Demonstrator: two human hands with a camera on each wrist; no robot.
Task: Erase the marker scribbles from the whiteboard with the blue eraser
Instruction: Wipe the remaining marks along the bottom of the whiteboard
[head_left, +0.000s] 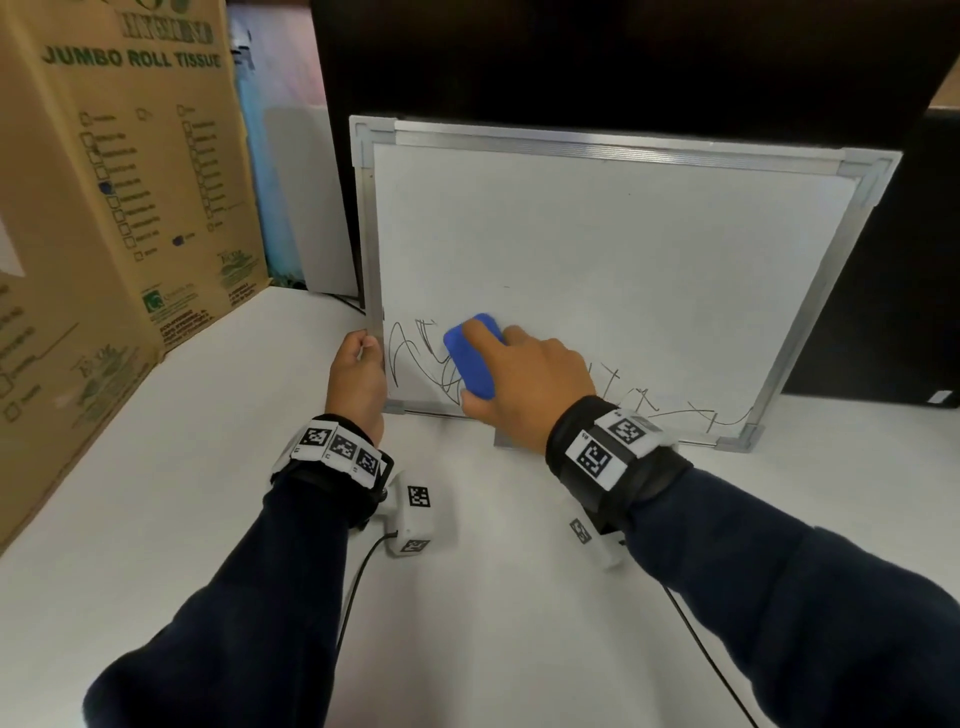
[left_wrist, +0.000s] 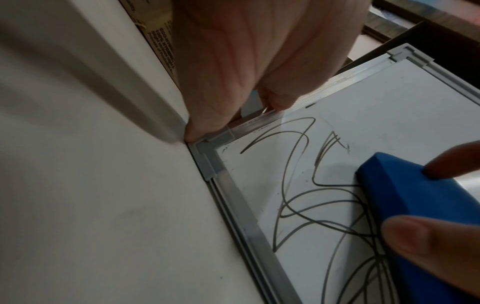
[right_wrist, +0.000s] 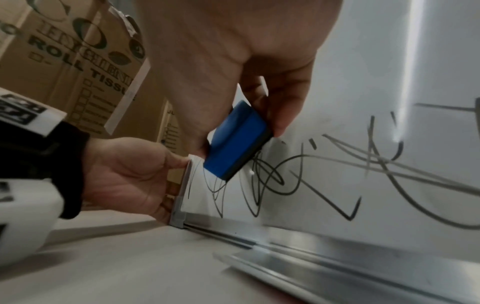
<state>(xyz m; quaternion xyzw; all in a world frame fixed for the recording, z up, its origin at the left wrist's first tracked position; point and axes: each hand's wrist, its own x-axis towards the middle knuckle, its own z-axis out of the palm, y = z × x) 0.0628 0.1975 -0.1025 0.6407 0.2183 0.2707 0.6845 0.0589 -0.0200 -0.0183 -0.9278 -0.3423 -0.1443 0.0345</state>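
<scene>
Carton stands close on the left of the whiteboard. Left hand occupies the board's left edge. Bare table lies open in front.

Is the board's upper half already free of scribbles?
Yes, scribbles remain only along the whiteboard's bottom strip, around the blue eraser.

Glossy whiteboard, brushed-metal frame
</scene>
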